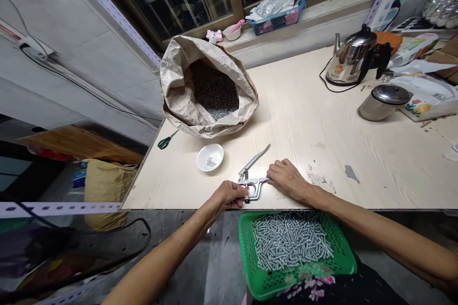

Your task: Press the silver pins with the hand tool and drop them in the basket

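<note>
A pair of silver snap-fastener pliers (255, 188), with a spring and a red part near its head, lies at the table's front edge, its upper handle raised. My right hand (287, 178) is closed around the end of the lower handle. At the jaw end, my left hand (232, 194) is pinched, fingertips at the head; whatever is between them is too small to make out. A white bowl (201, 162) with a few small silvery pieces stands just beyond my left hand. Below the edge, a green basket (247, 267) holds a heap of silvery screw-like pieces (291, 240).
A large open sack (175, 74) of small metal pieces stands behind the bowl, with green-handled scissors (165, 142) to its left. A kettle (348, 59) and a lidded metal canister (375, 107) are at the right. A blue basket (277, 21) sits on the sill.
</note>
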`<state>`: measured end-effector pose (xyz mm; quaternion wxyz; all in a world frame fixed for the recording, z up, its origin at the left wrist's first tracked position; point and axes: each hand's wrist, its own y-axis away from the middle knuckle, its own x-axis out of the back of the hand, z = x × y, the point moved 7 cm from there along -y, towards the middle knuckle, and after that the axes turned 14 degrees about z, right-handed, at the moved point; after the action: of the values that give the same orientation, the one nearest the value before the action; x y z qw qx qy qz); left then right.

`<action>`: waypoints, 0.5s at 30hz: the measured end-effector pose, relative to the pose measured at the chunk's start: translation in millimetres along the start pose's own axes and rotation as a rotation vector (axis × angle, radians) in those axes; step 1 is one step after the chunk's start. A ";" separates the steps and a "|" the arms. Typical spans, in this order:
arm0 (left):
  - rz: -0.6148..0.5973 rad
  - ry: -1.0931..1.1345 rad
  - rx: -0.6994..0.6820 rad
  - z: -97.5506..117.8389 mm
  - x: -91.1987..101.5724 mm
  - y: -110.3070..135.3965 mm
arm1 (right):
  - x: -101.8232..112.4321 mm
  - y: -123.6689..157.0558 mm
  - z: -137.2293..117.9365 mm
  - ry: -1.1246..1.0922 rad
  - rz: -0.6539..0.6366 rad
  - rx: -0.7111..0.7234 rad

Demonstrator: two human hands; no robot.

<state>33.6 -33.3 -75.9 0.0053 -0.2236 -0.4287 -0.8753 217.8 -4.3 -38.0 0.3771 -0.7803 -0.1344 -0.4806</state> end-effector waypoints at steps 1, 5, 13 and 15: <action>-0.003 -0.005 0.007 -1.3 -1.0 1.4 | 2.4 0.0 1.0 -0.027 -0.032 -0.012; 0.009 -0.022 0.018 -7.0 -4.5 7.8 | 10.9 -8.0 14.0 -0.091 -0.110 -0.006; 0.039 -0.007 0.014 -10.3 -5.2 11.6 | -3.8 -30.5 34.3 -0.102 -0.315 0.066; 0.040 -0.012 0.010 -10.9 -5.1 10.9 | -2.5 -32.1 32.6 -0.082 -0.315 0.061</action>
<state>36.2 -49.3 -75.6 0.0214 -0.2371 -0.4287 -0.8715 219.3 41.3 -33.6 0.3148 -0.7568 -0.2847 -0.4971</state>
